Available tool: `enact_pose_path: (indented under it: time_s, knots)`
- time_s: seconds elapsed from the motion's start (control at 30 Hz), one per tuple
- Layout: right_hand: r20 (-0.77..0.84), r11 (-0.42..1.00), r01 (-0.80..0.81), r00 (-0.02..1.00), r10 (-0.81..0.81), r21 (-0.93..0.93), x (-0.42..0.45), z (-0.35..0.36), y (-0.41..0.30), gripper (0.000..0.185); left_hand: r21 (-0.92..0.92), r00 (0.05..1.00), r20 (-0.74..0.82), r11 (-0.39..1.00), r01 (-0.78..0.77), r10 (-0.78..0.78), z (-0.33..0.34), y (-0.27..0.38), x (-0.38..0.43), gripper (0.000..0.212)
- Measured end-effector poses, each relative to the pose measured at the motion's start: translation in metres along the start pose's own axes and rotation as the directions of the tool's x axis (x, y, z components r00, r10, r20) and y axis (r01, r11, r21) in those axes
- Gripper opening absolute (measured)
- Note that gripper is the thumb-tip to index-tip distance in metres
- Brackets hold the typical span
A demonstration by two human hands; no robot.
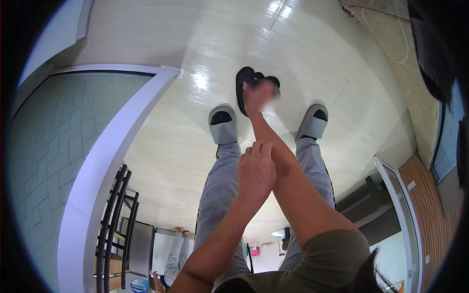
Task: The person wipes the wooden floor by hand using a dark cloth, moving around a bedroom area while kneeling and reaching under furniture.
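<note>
My left hand (257,168) lies against the inner side of my right forearm, near the elbow, its fingers together and curled, with no object visible in it. Farther out, my right hand (261,96) is partly blurred, above the floor between my feet. Dark, rounded pieces of an object (240,91) show beside and beyond its fingers; its kind and how it is gripped cannot be made out. Grey open-toed slides, one on the left (224,128) and one on the right (314,122), are on my feet over dark socks.
Glossy pale floor (165,164) surrounds my feet. At left, a white frame (99,157) borders a patterned, tile-like surface, with a black metal rack (116,227) below. Another person's legs (177,252) show at lower left. A white-framed glass panel (397,194) and patterned fabric (394,51) are at right.
</note>
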State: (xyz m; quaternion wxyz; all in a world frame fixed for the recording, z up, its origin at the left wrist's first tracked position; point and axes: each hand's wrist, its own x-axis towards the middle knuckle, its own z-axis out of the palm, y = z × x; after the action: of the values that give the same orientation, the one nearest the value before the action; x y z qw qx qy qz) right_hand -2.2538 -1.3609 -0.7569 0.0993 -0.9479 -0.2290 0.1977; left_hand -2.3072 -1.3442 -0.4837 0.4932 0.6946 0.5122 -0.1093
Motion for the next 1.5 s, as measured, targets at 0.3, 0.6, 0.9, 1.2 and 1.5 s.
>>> enact_pose_path:
  time_s: [0.3, 0.6, 0.9, 1.2, 1.5]
  knots:
    - [-0.238, 0.957, -0.222, 0.935, 0.264, 0.188, 0.022, -0.005, 0.067, 0.042, -0.033, 1.0, -0.012, 0.999, 0.006, -0.006, -0.009, -0.003, 0.005, 0.034]
    - [-0.158, 0.894, 0.311, 0.949, -0.273, 0.324, 0.13, -0.015, -0.041, 0.047, -0.042, 0.999, 0.02, 0.999, 0.028, -0.027, -0.021, -0.004, 0.007, 0.033]
    - [-0.104, 0.897, 0.363, 0.932, -0.348, 0.25, 0.139, -0.019, -0.038, 0.049, -0.036, 0.996, 0.083, 0.999, 0.03, -0.027, -0.025, -0.002, 0.011, 0.033]
    - [-0.534, 0.98, 0.196, 0.833, -0.149, 0.032, 0.252, -0.04, 0.002, 0.051, -0.08, 1.0, -0.018, 0.997, 0.008, -0.009, -0.04, -0.005, 0.022, 0.034]
    - [0.062, 0.67, 0.704, 0.677, -0.733, 0.236, 0.172, 0.0, -0.133, 0.045, -0.05, 0.998, 0.065, 0.998, 0.025, -0.022, -0.029, -0.007, 0.029, 0.035]
